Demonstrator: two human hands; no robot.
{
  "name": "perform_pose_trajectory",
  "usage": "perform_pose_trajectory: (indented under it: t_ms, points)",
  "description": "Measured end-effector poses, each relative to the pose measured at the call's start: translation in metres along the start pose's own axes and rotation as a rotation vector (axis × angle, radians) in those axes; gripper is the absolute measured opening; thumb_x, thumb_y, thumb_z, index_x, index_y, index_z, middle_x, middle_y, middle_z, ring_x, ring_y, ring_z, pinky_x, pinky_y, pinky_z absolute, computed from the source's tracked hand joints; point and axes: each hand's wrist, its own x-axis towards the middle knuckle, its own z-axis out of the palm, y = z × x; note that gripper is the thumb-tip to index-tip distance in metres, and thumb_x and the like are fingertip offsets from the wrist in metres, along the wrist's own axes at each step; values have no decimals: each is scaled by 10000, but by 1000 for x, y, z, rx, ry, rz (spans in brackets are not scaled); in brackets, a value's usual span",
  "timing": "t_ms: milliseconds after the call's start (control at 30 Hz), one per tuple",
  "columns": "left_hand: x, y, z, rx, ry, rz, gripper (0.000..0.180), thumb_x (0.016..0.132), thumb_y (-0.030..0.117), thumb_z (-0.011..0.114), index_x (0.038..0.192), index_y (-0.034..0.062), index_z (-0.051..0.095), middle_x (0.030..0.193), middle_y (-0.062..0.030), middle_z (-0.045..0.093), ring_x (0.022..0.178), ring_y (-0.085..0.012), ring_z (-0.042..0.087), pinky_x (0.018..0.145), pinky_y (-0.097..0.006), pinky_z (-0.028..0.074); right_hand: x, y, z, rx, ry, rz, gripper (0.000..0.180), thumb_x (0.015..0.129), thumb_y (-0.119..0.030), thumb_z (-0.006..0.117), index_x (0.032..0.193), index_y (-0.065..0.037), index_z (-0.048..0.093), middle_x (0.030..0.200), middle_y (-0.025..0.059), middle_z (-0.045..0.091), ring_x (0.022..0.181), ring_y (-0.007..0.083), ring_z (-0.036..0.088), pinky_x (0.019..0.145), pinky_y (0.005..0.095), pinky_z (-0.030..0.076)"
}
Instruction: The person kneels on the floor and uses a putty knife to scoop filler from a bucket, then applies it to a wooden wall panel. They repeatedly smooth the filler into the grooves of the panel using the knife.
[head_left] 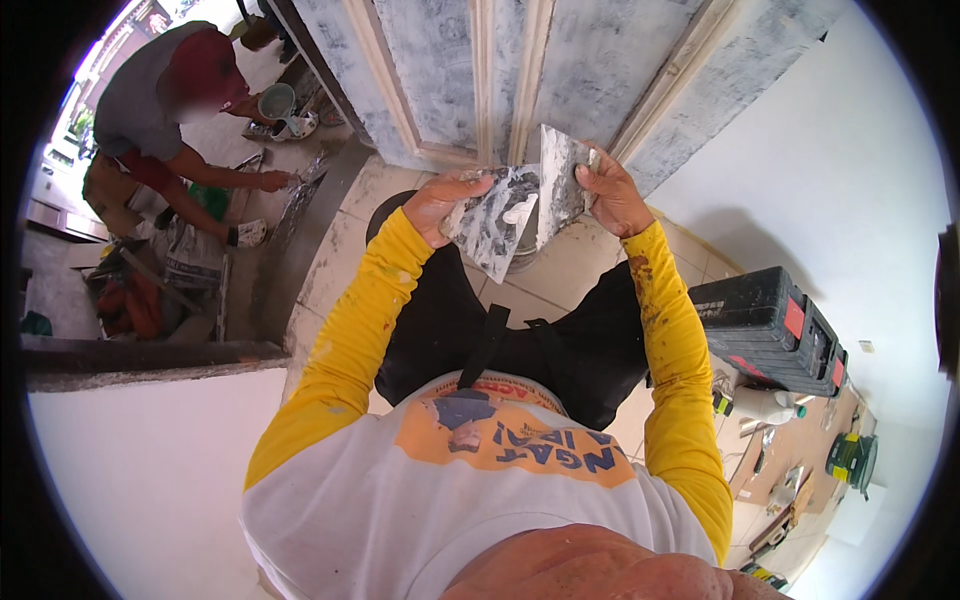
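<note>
My left hand is closed on a flat scraper plate smeared with white and dark grey putty. A second putty-coated scraper blade is gripped in my right hand, thumb on its near face. The two plates meet edge to edge, one touching or overlapping the other, above the tiled floor. Partly hidden beneath them is a round container. Just beyond my hands stands a panelled door with patchy grey-white filler and bare wooden mouldings.
At the far left, beyond the doorway, a co-worker in a dark red cap bends over, near a small bucket. To my right stands a black toolbox by the white wall. Behind it a board carries tools and a white jug.
</note>
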Motion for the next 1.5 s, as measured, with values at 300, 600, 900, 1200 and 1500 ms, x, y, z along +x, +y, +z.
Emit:
perform_pose_trajectory:
  t_ms: [300, 600, 900, 1200, 1500]
  points:
    - [2, 23, -14, 22, 32, 162, 293, 1005, 158, 614, 1243, -12, 633, 1133, -115, 725, 980, -205, 720, 905, -352, 574, -11, 31, -46, -919, 155, 107, 422, 918, -137, 719, 1298, -7, 592, 1050, 36, 656, 965, 125, 590, 870, 281, 488]
    - [19, 2, 15, -55, 145, 665, 297, 981, 100, 648, 1256, -6, 614, 1155, -71, 691, 1047, -222, 682, 958, -376, 539, -59, -7, 51, 483, 353, 91, 323, 924, -73, 643, 1228, 26, 602, 1131, 107, 702, 1001, 237, 709, 896, 363, 584]
    - [16, -2, 57, 1350, -21, 1208, 470, 852, -99, 659, 1286, 81, 668, 1327, -126, 668, 1372, -343, 519, 1160, -450, 345, -59, -6, 65, 145, 378, 129, 392, 851, 33, 614, 1242, 22, 598, 1101, 69, 670, 974, 139, 647, 838, 270, 532]
    - [60, -2, -11, 1082, 185, 764, 321, 985, 193, 658, 1263, 34, 672, 1231, -108, 706, 1229, -276, 613, 1094, -363, 409, -101, -96, 47, 390, 338, -121, 301, 1030, -240, 569, 1290, -87, 574, 1164, 41, 685, 805, 101, 679, 417, 208, 436]
    - [158, 10, -63, 782, 463, 987, 777, 974, 345, 685, 1552, -20, 317, 1640, -164, 273, 1481, -269, 308, 1182, -337, 271, -134, -186, 25, -1848, 688, -808, 527, 932, 47, 581, 1405, -185, 589, 1334, 55, 635, 1267, 305, 549, 1031, 416, 501]
